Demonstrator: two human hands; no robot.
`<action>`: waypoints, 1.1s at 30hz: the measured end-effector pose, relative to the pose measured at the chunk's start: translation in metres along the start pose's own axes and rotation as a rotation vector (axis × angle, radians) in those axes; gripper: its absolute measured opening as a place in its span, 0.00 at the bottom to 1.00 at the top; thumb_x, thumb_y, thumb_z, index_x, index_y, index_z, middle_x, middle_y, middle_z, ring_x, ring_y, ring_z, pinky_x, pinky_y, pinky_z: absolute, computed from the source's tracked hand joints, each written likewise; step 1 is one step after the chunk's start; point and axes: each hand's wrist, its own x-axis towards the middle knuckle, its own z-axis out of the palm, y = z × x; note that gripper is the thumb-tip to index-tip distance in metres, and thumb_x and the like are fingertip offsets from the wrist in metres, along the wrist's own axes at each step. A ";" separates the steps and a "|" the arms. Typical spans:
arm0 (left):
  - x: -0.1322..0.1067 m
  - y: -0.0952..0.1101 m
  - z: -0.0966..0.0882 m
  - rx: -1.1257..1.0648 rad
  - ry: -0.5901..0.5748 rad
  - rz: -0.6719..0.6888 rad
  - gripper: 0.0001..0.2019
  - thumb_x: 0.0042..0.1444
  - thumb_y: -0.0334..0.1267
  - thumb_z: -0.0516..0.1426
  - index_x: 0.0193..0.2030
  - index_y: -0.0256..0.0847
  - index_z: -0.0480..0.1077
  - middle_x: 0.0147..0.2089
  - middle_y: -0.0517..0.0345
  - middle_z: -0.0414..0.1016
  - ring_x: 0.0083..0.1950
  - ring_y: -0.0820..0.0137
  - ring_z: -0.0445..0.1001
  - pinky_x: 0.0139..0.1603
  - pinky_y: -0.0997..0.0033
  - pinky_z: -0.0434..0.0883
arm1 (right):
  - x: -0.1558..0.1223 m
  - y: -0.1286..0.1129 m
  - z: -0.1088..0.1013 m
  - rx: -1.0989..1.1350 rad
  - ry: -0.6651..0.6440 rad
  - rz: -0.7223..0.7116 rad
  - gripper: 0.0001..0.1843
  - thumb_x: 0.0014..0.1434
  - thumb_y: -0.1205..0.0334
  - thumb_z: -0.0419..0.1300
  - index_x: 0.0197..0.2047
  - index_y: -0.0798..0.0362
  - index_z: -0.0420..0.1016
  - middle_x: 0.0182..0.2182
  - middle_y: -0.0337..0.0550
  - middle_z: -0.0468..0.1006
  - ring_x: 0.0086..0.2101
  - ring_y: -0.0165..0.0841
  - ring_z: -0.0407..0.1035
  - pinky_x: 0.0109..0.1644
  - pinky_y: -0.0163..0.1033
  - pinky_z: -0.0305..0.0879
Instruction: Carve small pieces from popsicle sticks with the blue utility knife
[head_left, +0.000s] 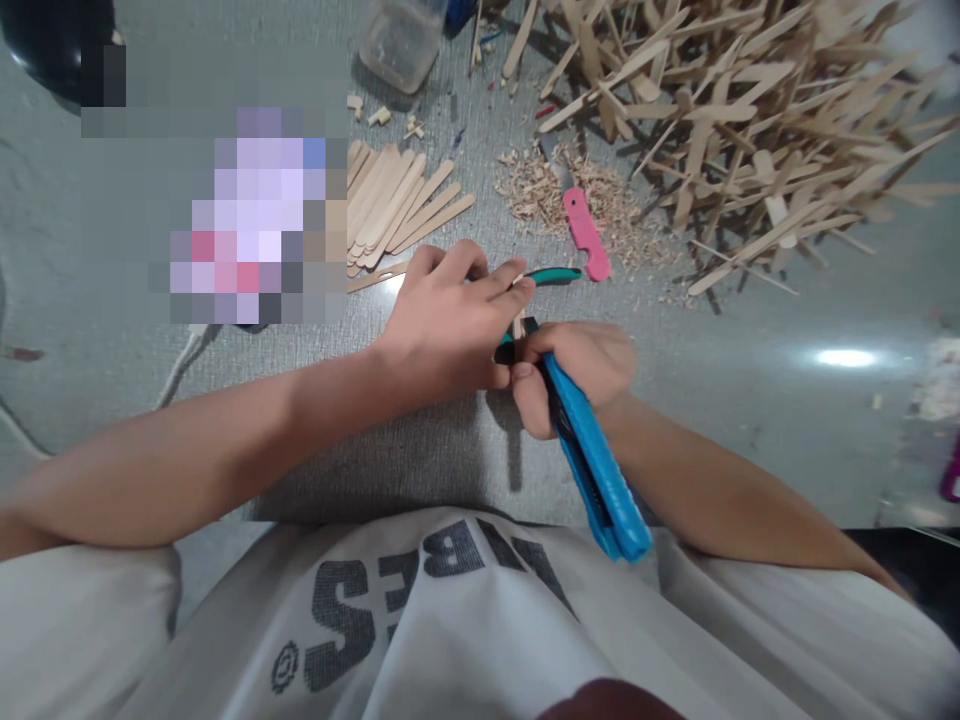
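My left hand is closed, palm down, around a narrow wooden craft stick that shows between my two hands. Teal-and-black handles of a tool, perhaps pliers, stick out by its fingers; their other end is hidden, and I cannot tell whether this hand grips them too. In my right hand is a blue utility knife, its body slanting back toward my shirt and its front end close to the stick. The blade itself is hard to make out.
Flat craft sticks lie fanned beyond my left hand. A pink folding knife rests on wood shavings. A large heap of sticks fills the far right. A clear plastic container stands at the back, and a white cable runs left.
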 end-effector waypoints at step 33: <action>-0.011 -0.017 0.009 -0.134 0.214 -0.012 0.40 0.53 0.67 0.75 0.65 0.43 0.81 0.66 0.42 0.86 0.60 0.46 0.78 0.68 0.41 0.63 | -0.005 0.005 -0.008 -0.029 0.225 0.244 0.04 0.69 0.59 0.65 0.40 0.45 0.74 0.29 0.42 0.80 0.27 0.39 0.76 0.29 0.45 0.66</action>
